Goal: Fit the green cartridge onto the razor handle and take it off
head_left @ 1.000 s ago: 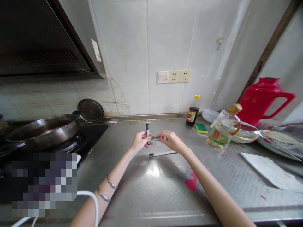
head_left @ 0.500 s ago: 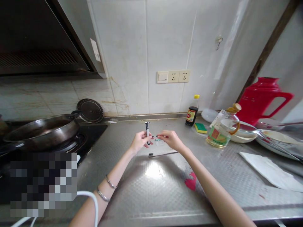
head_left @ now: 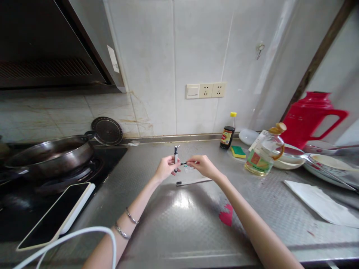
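My left hand (head_left: 167, 167) is closed around the grey-and-black handle of a razor (head_left: 176, 158), held upright with its T-shaped head on top. To its right, my right hand (head_left: 204, 166) pinches a small thin dark stick (head_left: 183, 163), whose tip points at the razor's handle. The stick's kind is too small to make out, and I cannot tell whether it touches the razor. On the steel counter below lies a toothbrush (head_left: 193, 182) with a dark-bristled head at its left end. A small clear piece with green print (head_left: 189, 169) lies behind, partly hidden by my fingers.
At left stand a pan (head_left: 53, 157) on the stove and a phone (head_left: 56, 216) with a white cable (head_left: 84, 231). Along the right are a sauce bottle (head_left: 227, 135), a sponge (head_left: 238, 151), an oil jug (head_left: 259, 158), a red thermos (head_left: 307, 119), dishes and white paper (head_left: 316, 201).
The razor has turned slightly in my left hand, its head now a little to the right. The dark stick in my right hand has shifted slightly in angle. Both arms stay nearly in place.
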Tool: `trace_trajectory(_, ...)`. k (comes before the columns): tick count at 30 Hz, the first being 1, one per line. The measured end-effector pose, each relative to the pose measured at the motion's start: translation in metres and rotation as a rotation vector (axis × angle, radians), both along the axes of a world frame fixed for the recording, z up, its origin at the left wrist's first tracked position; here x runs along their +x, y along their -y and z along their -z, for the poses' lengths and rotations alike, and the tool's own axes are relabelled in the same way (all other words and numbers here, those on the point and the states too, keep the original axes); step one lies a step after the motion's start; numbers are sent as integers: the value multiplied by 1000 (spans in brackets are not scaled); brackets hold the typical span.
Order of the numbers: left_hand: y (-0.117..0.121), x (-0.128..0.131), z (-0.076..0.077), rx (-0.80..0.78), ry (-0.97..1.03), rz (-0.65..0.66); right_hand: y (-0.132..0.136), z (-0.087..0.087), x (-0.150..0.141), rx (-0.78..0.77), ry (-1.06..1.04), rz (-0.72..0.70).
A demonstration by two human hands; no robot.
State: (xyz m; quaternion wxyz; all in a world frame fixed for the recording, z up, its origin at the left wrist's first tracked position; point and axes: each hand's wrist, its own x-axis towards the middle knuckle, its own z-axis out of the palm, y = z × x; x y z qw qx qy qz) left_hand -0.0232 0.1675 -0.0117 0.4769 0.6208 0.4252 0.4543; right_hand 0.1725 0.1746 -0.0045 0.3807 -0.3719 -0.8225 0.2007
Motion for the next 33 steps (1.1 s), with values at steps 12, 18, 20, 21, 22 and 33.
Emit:
trace_trajectory(12, 3, 10, 8, -45, 4, 73, 2, 3, -8, 3, -182, 12)
trace_trajectory(18, 3, 9, 7, -44, 26, 67, -1, 7, -10, -117, -366, 48)
trace_trajectory(20, 4, 9, 5, -51, 34, 52, -3, 7, -10, -133, -366, 60)
trace_trajectory(21, 5, 9, 4, -52, 37, 42, -3, 7, -9, -138, -354, 63)
trace_trajectory(22, 5, 9, 3, -50, 38, 36, -4, 7, -9, -143, -341, 63)
trace_trajectory(33, 5, 10, 5, -34, 41, 82, 5, 9, -21, -19, -239, 83)
